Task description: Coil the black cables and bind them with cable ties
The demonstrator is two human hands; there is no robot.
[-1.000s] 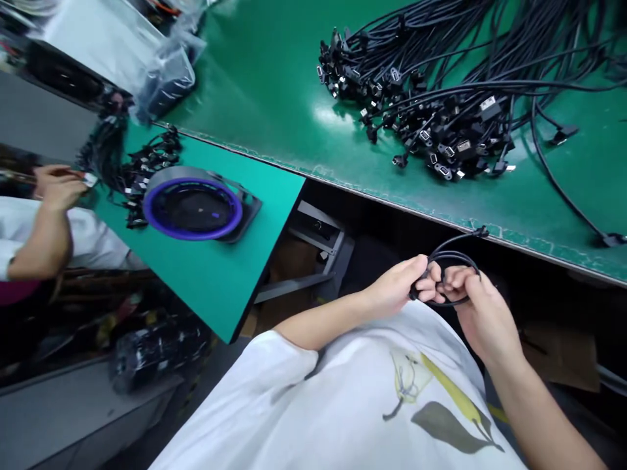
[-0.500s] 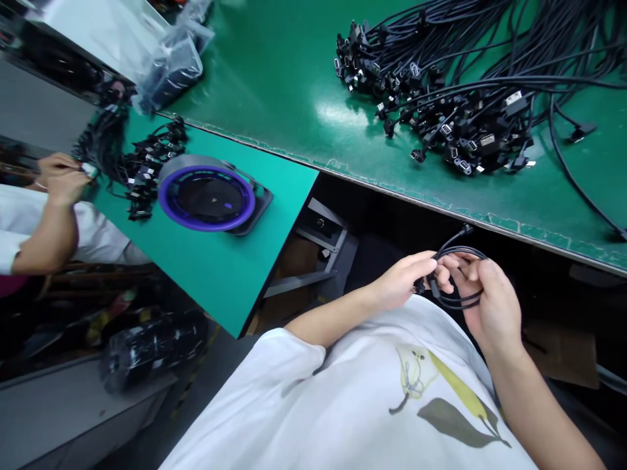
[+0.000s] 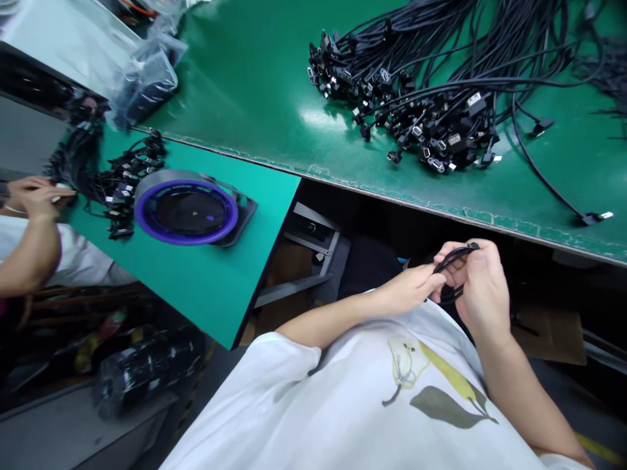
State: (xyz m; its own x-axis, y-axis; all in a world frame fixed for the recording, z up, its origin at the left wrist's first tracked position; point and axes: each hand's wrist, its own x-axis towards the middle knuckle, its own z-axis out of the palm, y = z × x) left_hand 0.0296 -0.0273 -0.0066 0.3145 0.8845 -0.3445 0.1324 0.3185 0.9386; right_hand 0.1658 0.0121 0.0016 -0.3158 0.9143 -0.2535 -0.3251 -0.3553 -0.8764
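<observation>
Both hands met just above the lap, below the bench edge. The right hand was clamped around a small coil of black cable, thumb pressing the loops flat; the left hand pinched the same coil from the other side. The step in hand looked like winding the cable tight; the next move probably called for holding the loops together while securing the loose end. Beyond, a heap of black cables lay on the green bench. Left, a co-worker's hand worked near a purple-ringed lamp
</observation>
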